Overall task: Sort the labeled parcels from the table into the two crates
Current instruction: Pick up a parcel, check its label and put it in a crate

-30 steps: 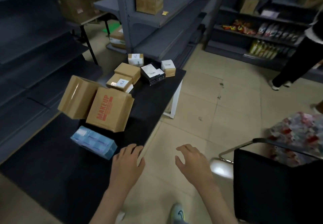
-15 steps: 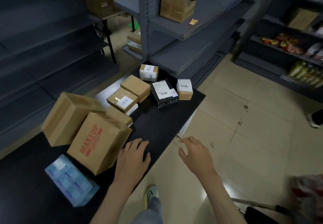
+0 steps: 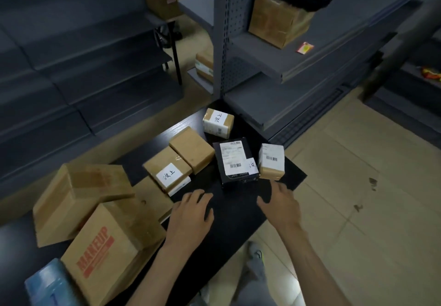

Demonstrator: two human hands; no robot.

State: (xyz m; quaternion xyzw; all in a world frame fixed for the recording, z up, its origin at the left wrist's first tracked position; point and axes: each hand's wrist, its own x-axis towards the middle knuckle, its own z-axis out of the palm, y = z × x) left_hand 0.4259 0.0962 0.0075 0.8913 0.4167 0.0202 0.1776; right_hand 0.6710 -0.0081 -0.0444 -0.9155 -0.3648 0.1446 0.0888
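Black parcel [image 3: 235, 162] lies label-up on the counter [image 3: 238, 212], other labelled parcels [image 3: 168, 170] close around it, presumably so their marks read at a glance; my left grip [image 3: 191, 215] and right grip [image 3: 279, 203] hover just short of it, both released, empty, apparently choosing one.

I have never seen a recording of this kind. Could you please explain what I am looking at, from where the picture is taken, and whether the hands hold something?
There is no machine here: a person wears a camera on the head, so the one picture looks forward and down at their own bare hands. On the black table lie cardboard parcels, several with white labels, a black parcel, a box printed MAKEUP and a blue pack. The left hand and the right hand are open over the table and hold nothing.
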